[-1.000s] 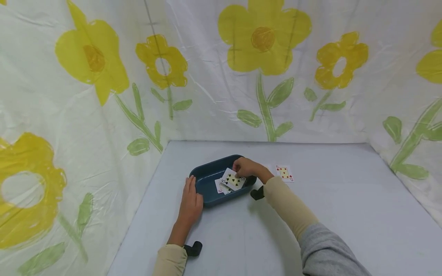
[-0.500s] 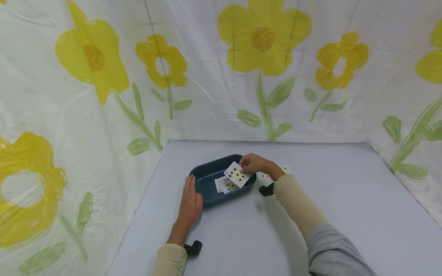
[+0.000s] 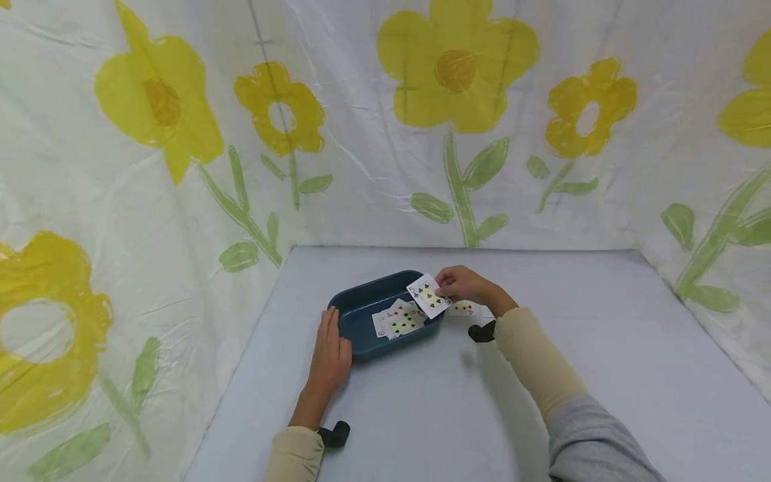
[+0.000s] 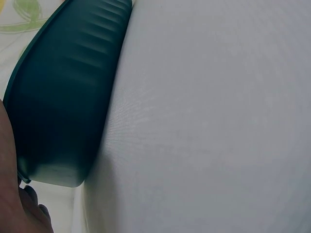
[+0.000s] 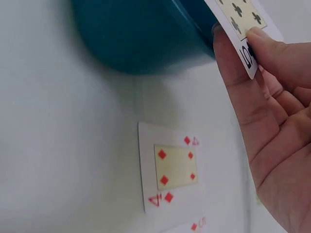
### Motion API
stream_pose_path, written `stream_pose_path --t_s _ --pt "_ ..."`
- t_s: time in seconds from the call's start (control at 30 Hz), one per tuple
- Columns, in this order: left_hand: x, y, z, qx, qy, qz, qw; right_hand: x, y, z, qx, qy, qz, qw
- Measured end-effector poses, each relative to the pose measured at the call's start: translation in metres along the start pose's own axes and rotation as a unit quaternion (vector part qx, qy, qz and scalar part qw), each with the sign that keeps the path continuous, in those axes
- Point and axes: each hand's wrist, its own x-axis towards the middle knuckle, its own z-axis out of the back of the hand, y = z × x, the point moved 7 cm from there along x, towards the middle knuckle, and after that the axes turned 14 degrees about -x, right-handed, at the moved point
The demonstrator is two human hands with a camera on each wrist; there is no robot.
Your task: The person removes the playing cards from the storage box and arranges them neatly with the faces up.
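My right hand (image 3: pixel 464 284) pinches a five of clubs playing card (image 3: pixel 429 295) between thumb and fingers, over the right end of a dark blue tray (image 3: pixel 354 325). Inside the tray several playing cards (image 3: pixel 402 324) lie overlapping. The left hand (image 3: pixel 331 351) rests against the tray's left end, its fingers extended along the rim. In the left wrist view, that hand (image 4: pixel 13 199) shows only in part beside the tray's ribbed outer wall (image 4: pixel 68 92). The right wrist view shows the five of clubs (image 5: pixel 243 22) tilted, its corner between thumb and forefinger.
A four of diamonds card (image 5: pixel 175 167) lies face up on the white table (image 3: pixel 421 415), right of the tray. Beside it another red diamond card (image 5: pixel 192 227) is partly visible. A white curtain (image 3: pixel 361 201) painted with yellow flowers surrounds the table.
The right hand has lifted the five of clubs off the cards in the tray and carried it right, to the tray's right rim. The left hand and tray stay put.
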Motion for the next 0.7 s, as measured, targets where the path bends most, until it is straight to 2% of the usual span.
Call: stream_pose_path --t_s 0.33,0.57,0.7 --pt "-0.002 0.0 0.001 -0.007 -0.006 -0.013 0.9999 -0.015 -0.024 0.02 0.012 -0.034 -0.021 0.999" --pt "-0.001 -0.002 0.001 -0.01 -0.003 -0.013 0.9999 -0.023 -0.036 0.032 -0.001 -0.056 -0.029 0.998" --pt "0.0 -0.002 0.001 -0.012 -0.005 -0.018 0.9998 -0.027 -0.049 0.037 -0.011 -0.076 -0.049 0.996"
